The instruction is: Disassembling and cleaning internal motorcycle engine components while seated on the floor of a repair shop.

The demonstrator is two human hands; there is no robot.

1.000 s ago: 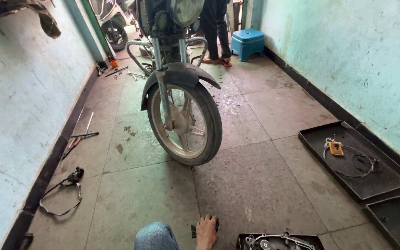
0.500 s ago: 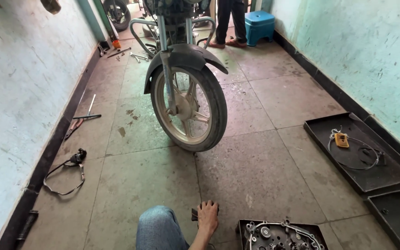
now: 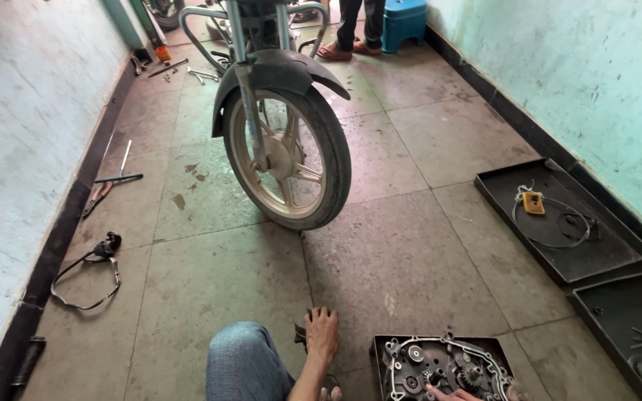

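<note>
The open engine case (image 3: 443, 364) sits in a black tray (image 3: 380, 349) near the bottom, lying left to right. The right hand (image 3: 451, 393) touches it, grip unclear. The left hand (image 3: 322, 334) rests flat on the floor (image 3: 410, 252), just left.

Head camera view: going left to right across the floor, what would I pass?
Cable with a black fitting → motorcycle front wheel → open engine case with gears → black tray holding a wire loop and an orange tag → second black tray with small parts.
</note>
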